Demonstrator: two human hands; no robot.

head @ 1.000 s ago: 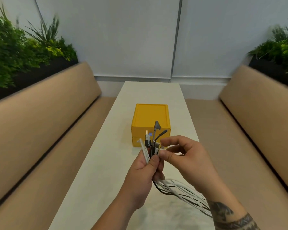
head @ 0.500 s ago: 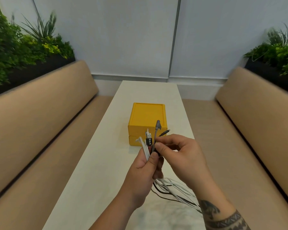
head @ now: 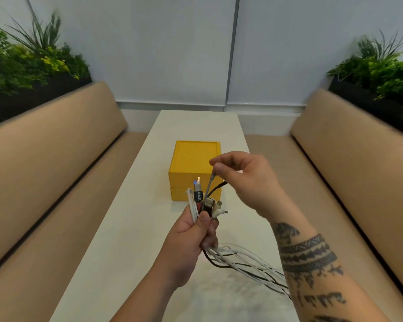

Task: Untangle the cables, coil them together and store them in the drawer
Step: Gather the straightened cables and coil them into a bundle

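Note:
My left hand [head: 191,235] grips a bundle of white and black cables [head: 240,261] just below their plugs, which stick up above the fist. The loose lengths trail down to the right onto the table and pass under my right forearm. My right hand [head: 244,180] is raised above the bundle and pinches the plug end of a grey cable [head: 208,189] between thumb and forefinger. Behind both hands stands the yellow drawer box [head: 193,163], with its two drawers closed.
The box and cables are on a long white table [head: 117,263] running away from me. Tan cushioned benches [head: 45,159] flank it on both sides. Planters with green plants [head: 28,63] sit behind the backrests. A pale wall closes the far end.
My right hand has lifted up and to the right, drawing the grey cable's end up out of the bundle. My left hand has kept its grip on the cables.

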